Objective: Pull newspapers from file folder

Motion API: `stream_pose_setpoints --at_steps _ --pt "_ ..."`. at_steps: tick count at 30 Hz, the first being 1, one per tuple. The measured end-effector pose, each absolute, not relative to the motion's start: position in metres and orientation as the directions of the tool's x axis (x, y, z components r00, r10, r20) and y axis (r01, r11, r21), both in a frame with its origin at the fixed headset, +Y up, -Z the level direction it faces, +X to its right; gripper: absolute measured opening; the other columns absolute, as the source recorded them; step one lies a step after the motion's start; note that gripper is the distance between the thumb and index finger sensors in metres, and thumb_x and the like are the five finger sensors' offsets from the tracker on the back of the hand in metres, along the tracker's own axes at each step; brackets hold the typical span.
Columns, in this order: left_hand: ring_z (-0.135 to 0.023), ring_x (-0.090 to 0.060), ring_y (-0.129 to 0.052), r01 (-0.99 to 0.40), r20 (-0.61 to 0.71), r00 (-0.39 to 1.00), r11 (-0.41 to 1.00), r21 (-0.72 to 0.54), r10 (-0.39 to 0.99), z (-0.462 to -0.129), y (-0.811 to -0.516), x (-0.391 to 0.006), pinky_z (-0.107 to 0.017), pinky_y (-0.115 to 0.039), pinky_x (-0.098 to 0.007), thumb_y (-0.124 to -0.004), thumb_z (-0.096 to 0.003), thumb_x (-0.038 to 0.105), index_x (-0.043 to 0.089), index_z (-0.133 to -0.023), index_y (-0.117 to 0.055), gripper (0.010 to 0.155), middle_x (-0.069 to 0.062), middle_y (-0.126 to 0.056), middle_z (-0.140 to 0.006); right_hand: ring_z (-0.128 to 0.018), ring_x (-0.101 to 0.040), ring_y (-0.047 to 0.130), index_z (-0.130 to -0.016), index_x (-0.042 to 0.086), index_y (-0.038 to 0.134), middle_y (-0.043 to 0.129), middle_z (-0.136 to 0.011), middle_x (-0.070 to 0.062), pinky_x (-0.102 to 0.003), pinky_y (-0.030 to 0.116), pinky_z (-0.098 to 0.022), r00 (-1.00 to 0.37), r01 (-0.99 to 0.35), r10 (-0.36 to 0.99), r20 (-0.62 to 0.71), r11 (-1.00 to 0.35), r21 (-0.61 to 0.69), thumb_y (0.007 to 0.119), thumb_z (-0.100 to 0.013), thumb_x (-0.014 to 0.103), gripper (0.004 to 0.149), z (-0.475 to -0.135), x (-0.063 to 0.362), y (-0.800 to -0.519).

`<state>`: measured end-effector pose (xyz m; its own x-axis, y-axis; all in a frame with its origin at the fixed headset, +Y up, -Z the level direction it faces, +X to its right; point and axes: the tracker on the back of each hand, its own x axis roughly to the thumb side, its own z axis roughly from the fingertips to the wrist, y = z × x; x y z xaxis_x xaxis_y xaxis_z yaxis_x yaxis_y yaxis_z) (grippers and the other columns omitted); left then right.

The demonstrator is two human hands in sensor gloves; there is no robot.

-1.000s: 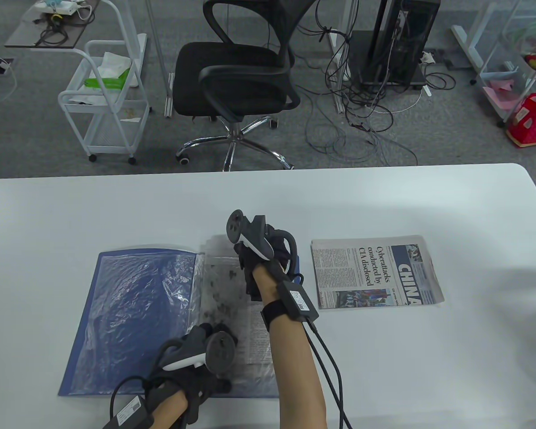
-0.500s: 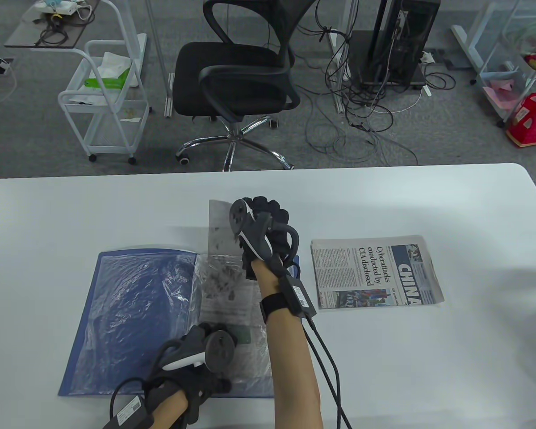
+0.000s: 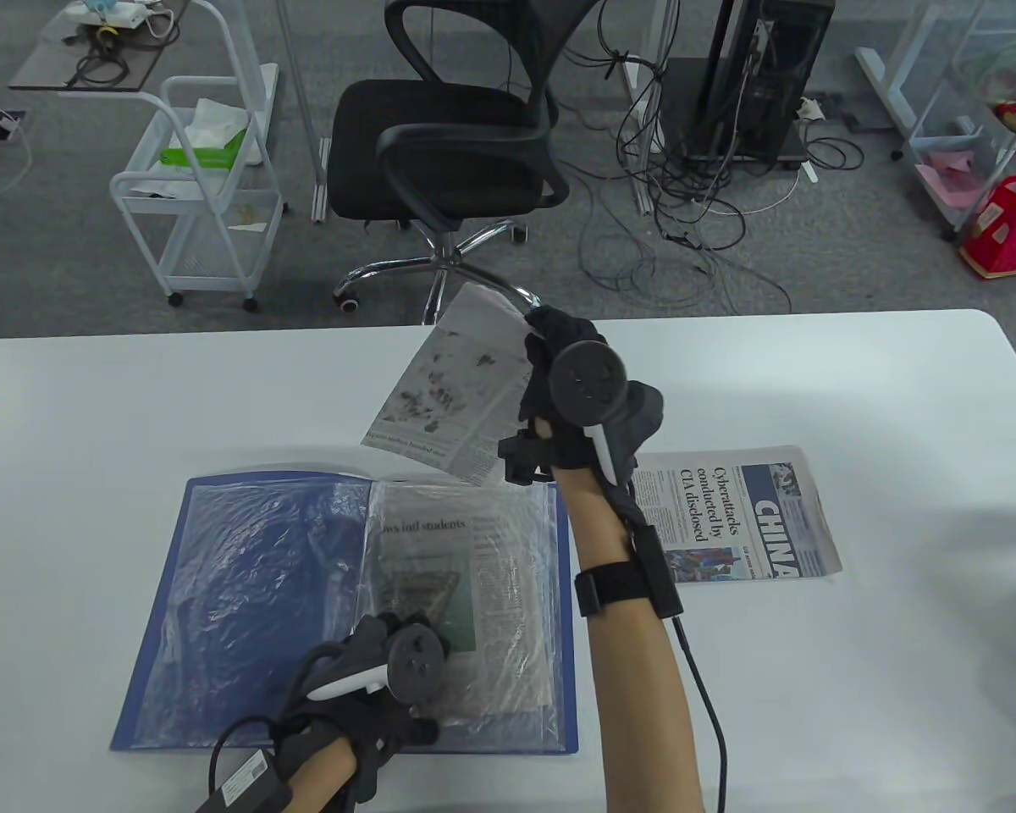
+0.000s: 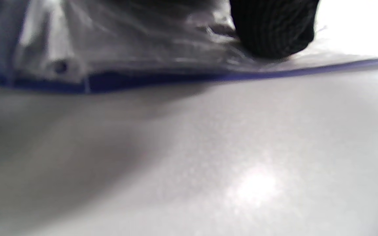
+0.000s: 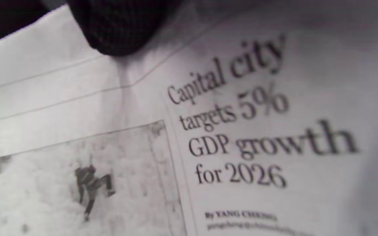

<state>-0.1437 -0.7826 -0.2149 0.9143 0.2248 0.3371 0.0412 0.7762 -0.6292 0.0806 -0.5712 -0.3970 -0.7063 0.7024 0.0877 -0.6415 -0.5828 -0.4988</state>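
Observation:
An open blue file folder point(image 3: 220, 610) with clear plastic sleeves lies on the white table. My right hand point(image 3: 550, 381) holds a folded newspaper sheet point(image 3: 453, 394) in the air above the folder's far edge; the right wrist view shows its headline point(image 5: 241, 124) with a fingertip point(image 5: 120, 29) on the paper. Another newspaper point(image 3: 457, 584) still sits inside the right sleeve. My left hand point(image 3: 381, 669) presses on the folder's near part; the left wrist view shows a fingertip point(image 4: 274, 29) on the plastic by the blue edge point(image 4: 143, 78).
A folded China Daily newspaper point(image 3: 728, 521) lies on the table point(image 3: 897, 593) right of the folder, partly behind my right forearm. An office chair point(image 3: 457, 144), a white cart point(image 3: 195, 186) and cables stand on the floor beyond the table's far edge.
My right hand has drawn the newspaper sheet up out of the sleeve, lifted it away from me and turned over. A second newspaper now shows in the sleeve. The left hand stays put.

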Motion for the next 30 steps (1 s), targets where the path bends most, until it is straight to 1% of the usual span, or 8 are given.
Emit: stream_pose_setpoints --at_steps 4,6,9,14,19,22,26,30 --pt "-0.099 -0.049 -0.009 0.032 0.333 0.914 0.775 -0.631 0.233 -0.215 -0.783 -0.144 -0.068 -0.025 -0.065 -0.073 -0.046 0.048 0.022 -0.109 -0.022 0.085 -0.011 -0.004 -0.112 -0.035 -0.012 0.104 -0.079 0.034 0.074 0.094 -0.073 0.003 -0.042 0.09 -0.032 -0.544 -0.742 0.837 0.057 -0.448 -0.498 0.076 -0.04 0.034 0.04 -0.38 0.131 -0.557" --pt "-0.099 -0.049 -0.009 0.03 0.332 0.914 0.774 -0.632 0.235 -0.215 -0.783 -0.144 -0.068 -0.025 -0.065 -0.074 -0.046 0.048 0.023 -0.109 -0.022 0.085 -0.011 -0.004 -0.112 -0.03 -0.012 0.104 -0.08 0.033 0.075 0.095 -0.071 0.002 -0.041 0.091 -0.028 -0.51 -0.753 0.86 0.036 -0.425 -0.502 0.077 -0.04 0.034 0.04 -0.375 0.15 -0.556" --pt "-0.099 -0.049 -0.009 0.027 0.33 0.914 0.774 -0.633 0.237 -0.215 -0.783 -0.145 -0.068 -0.025 -0.065 -0.074 -0.046 0.048 0.023 -0.109 -0.022 0.085 -0.011 -0.004 -0.112 -0.022 -0.011 0.105 -0.079 0.031 0.078 0.098 -0.068 0.0 -0.039 0.093 -0.021 -0.478 -0.736 0.876 -0.063 -0.439 -0.516 0.079 -0.04 0.033 0.039 -0.365 0.199 -0.565" --pt "-0.099 -0.049 -0.008 0.021 0.324 0.914 0.771 -0.636 0.243 -0.216 -0.783 -0.145 -0.068 -0.025 -0.065 -0.074 -0.046 0.048 0.023 -0.108 -0.022 0.085 -0.01 -0.004 -0.112 -0.016 -0.01 0.105 -0.079 0.029 0.08 0.1 -0.065 -0.002 -0.038 0.094 -0.016 -0.466 -0.664 0.849 -0.25 -0.522 -0.535 0.08 -0.04 0.032 0.039 -0.359 0.258 -0.606" --pt "-0.099 -0.049 -0.008 0.016 0.318 0.915 0.768 -0.64 0.246 -0.216 -0.783 -0.145 -0.068 -0.024 -0.065 -0.074 -0.0458 0.047 0.023 -0.108 -0.022 0.085 -0.01 -0.004 -0.111 -0.013 -0.01 0.105 -0.078 0.026 0.081 0.101 -0.063 -0.004 -0.038 0.095 -0.014 -0.415 -0.578 0.777 -0.474 -0.627 -0.522 0.081 -0.039 0.031 0.039 -0.355 0.306 -0.669" --pt "-0.099 -0.048 -0.008 0.013 0.316 0.915 0.767 -0.641 0.249 -0.216 -0.784 -0.145 -0.068 -0.024 -0.065 -0.074 -0.0459 0.047 0.023 -0.108 -0.022 0.085 -0.01 -0.004 -0.111 -0.013 -0.011 0.105 -0.078 0.026 0.081 0.101 -0.063 -0.004 -0.038 0.094 -0.014 -0.432 -0.527 0.73 -0.529 -0.681 -0.509 0.082 -0.039 0.031 0.039 -0.358 0.32 -0.693" --pt "-0.099 -0.048 -0.008 0.012 0.316 0.915 0.767 -0.642 0.25 -0.216 -0.784 -0.145 -0.068 -0.024 -0.065 -0.074 -0.0458 0.047 0.023 -0.108 -0.022 0.085 -0.01 -0.004 -0.111 -0.017 -0.012 0.104 -0.079 0.032 0.081 0.1 -0.065 -0.002 -0.039 0.093 -0.018 -0.445 -0.48 0.686 -0.576 -0.725 -0.494 0.081 -0.04 0.032 0.04 -0.362 0.327 -0.713" --pt "-0.099 -0.048 -0.007 0.012 0.316 0.915 0.767 -0.642 0.25 -0.216 -0.784 -0.145 -0.068 -0.024 -0.065 -0.074 -0.0459 0.047 0.023 -0.108 -0.022 0.085 -0.009 -0.004 -0.111 -0.025 -0.013 0.104 -0.087 0.037 0.077 0.098 -0.069 0.001 -0.041 0.091 -0.026 -0.55 -0.355 0.554 -0.625 -0.832 -0.426 0.082 -0.04 0.035 0.048 -0.368 0.328 -0.723"
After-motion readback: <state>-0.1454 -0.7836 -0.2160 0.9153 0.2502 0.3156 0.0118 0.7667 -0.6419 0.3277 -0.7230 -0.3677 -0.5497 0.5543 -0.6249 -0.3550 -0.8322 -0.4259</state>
